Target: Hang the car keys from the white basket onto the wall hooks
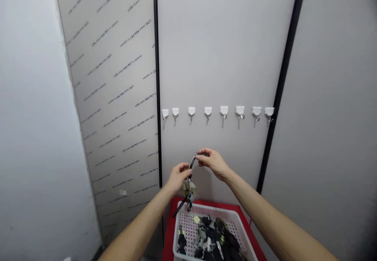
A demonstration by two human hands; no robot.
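Observation:
A keychain (pixel 190 196) with a black strap, a chain and small grey and yellowish charms hangs above the back left of a white basket (pixel 232 214). My left hand (pixel 178 176) pinches it partway along the strap. Higher up and to the right, my right hand (pixel 213 162) grips the strap's top end between thumb and fingers. Below, the basket holds a heap of dark keychains (pixel 210 237), some with small yellow pieces; single items in the pile are hard to tell apart.
A row of several white wall hooks (pixel 207 112) is fixed on the pale panel above my hands. Black vertical strips (pixel 157 88) edge the panel. Under the basket lies a red cloth (pixel 168 233). A printed board (pixel 114 96) stands at the left.

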